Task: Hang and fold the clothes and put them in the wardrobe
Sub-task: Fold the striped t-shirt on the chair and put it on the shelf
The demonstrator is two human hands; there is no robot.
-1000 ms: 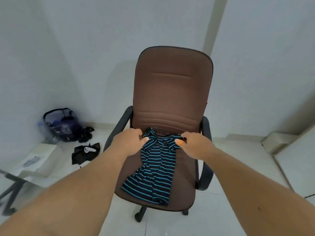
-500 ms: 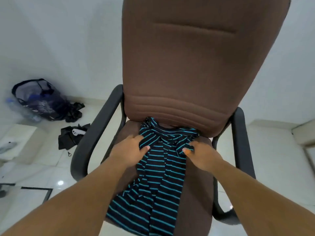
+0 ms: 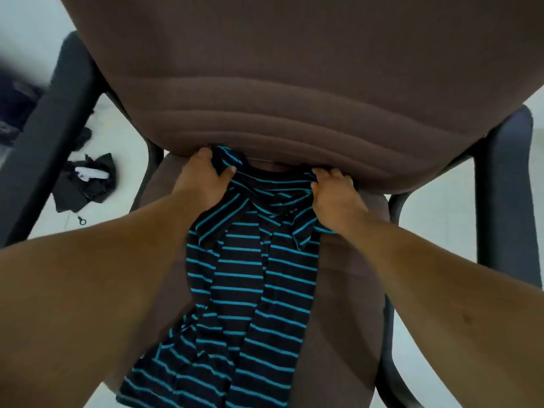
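A black shirt with thin blue stripes lies lengthwise on the seat of a brown office chair, its collar end tucked up against the base of the backrest. My left hand grips the shirt's top left corner, thumb and fingers curled into the cloth. My right hand grips the top right corner in the same way. The shirt's lower end hangs over the seat's front edge.
Black armrests flank the seat, the left armrest and the right armrest. On the white tiled floor at the left lies a black cloth with a white object on it. Dark bags lie at the far left.
The view has closed in on the chair. Both hands have slid up the shirt to its top corners at the backrest and now grip the cloth.
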